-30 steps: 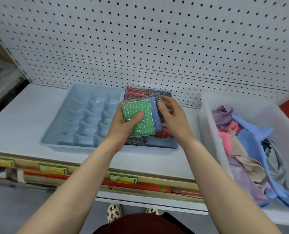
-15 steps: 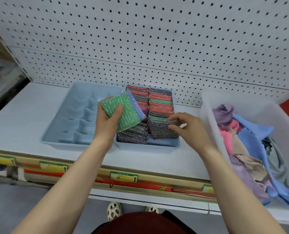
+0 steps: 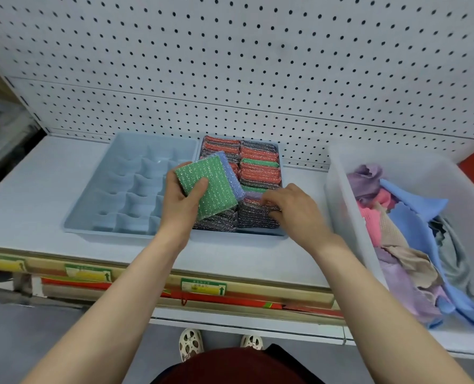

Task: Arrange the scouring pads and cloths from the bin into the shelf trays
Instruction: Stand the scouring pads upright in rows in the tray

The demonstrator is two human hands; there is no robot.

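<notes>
Head camera: A person stocking a shop shelf [image 3: 31,189] was part-way through filling the right-hand tray [image 3: 281,233] with scouring pads. The left hand [image 3: 184,200] gripped a small stack of pads above the tray's left side, a glittery green scouring pad [image 3: 206,187] on top with a blue one [image 3: 230,173] showing behind it, thumb pressed on the green face. The right hand [image 3: 294,209] reached into the tray's front right corner, fingers curled over a lilac-edged pad [image 3: 253,194] on the dark silver pads [image 3: 255,217]; whether it pinched that pad or only pressed it down could not be told. Rows of red, silver and green pads [image 3: 259,169] stood on edge toward the tray's back. The divided tray [image 3: 105,189] to the left lay empty. The cloths [image 3: 407,225], a loose tangle of pink, blue, purple and beige, sat untouched in the clear bin [image 3: 341,189] at the shelf's right end. Likely next: seating that pad flush, then feeding in the held ones.
</notes>
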